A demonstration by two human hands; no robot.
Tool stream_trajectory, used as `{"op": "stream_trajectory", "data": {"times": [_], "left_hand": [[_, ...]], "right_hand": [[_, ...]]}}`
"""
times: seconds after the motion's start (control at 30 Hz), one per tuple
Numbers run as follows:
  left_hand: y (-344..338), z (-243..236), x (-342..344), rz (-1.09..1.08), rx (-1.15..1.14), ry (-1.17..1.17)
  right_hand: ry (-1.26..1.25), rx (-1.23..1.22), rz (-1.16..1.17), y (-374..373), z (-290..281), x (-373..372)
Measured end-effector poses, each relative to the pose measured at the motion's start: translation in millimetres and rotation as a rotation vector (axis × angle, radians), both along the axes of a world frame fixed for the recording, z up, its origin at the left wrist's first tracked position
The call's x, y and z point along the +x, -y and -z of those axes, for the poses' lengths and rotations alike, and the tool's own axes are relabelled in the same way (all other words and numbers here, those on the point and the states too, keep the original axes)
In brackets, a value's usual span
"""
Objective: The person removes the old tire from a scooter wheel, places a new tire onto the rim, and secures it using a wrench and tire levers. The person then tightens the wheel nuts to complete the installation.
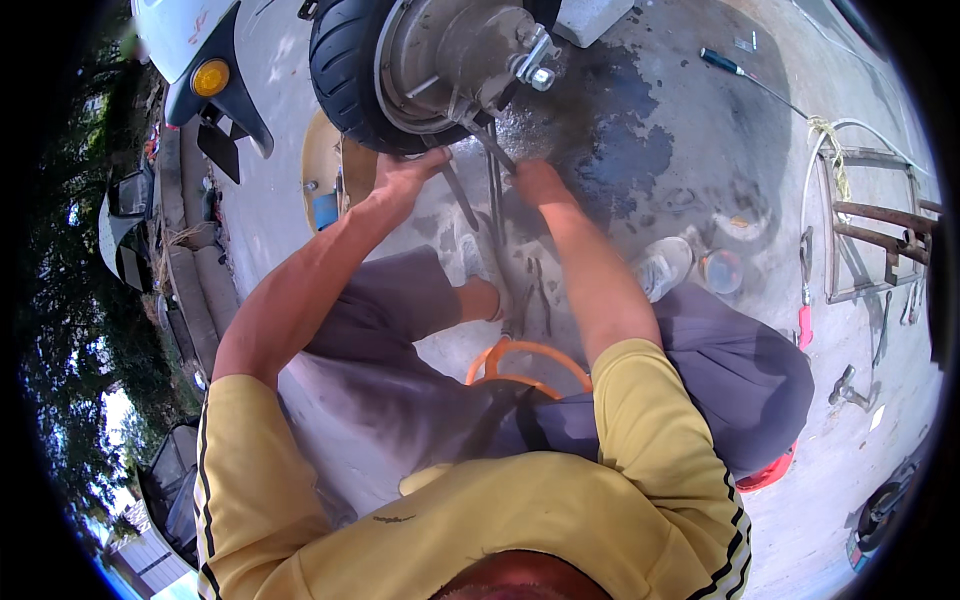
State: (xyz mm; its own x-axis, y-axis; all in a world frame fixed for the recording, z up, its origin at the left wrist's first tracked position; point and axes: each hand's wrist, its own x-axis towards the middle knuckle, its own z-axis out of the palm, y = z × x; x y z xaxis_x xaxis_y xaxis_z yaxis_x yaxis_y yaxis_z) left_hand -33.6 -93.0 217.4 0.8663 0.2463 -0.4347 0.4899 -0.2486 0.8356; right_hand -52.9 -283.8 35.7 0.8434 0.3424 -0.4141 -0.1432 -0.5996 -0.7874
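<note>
A wheel with a black treaded tyre [345, 75] and a dusty grey metal hub [470, 55] is at the top middle. My left hand [405, 178] grips the tyre's lower edge, its thumb side up against the rubber and its other fingers mostly hidden. Closed in a fist, my right hand [541, 183] holds a tyre lever [490, 146] that slants up-left to the rim. A second dark bar [460, 195] leans below the wheel, between my hands; I cannot tell whether my left hand touches it. The axle nut [541, 78] sticks out of the hub.
Behind my left forearm lies a tan tray [318, 160] with a blue container [325, 210]. A screwdriver [721, 61], a clear round tub [721, 270], a hammer [849, 388] and a metal frame [840, 285] are to the right. An orange stool-like piece [530, 350] shows between my legs.
</note>
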Motion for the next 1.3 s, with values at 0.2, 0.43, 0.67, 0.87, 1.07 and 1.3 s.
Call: {"op": "stream_trajectory", "data": {"times": [0.2, 0.43, 0.67, 0.87, 1.07, 1.3], "left_hand": [[-7.5, -14.0, 3.4, 0.168, 0.160, -0.069], [-20.6, -22.1, -1.0, 0.239, 0.012, -0.160], [-8.5, -28.6, 0.1, 0.274, -0.002, -0.123], [-8.0, -18.7, -4.6, 0.227, -0.067, -0.077], [-8.4, -12.3, -15.1, 0.277, -0.032, 0.062], [22.8, -4.7, -29.1, 0.088, -0.003, 0.160]], "right_hand": [[0.027, -0.001, 0.025, 1.5, -2.8, -1.0], [0.018, -0.083, -0.065, 2.0, -16.2, -2.4], [-0.113, -0.244, -0.154, 9.8, -44.2, 14.3], [-0.107, -0.337, -0.203, 4.9, -40.5, 13.1], [-0.056, -0.408, -0.152, -1.3, -50.3, 5.8], [0.060, -0.383, 0.086, -3.3, -89.3, -30.1]]}}
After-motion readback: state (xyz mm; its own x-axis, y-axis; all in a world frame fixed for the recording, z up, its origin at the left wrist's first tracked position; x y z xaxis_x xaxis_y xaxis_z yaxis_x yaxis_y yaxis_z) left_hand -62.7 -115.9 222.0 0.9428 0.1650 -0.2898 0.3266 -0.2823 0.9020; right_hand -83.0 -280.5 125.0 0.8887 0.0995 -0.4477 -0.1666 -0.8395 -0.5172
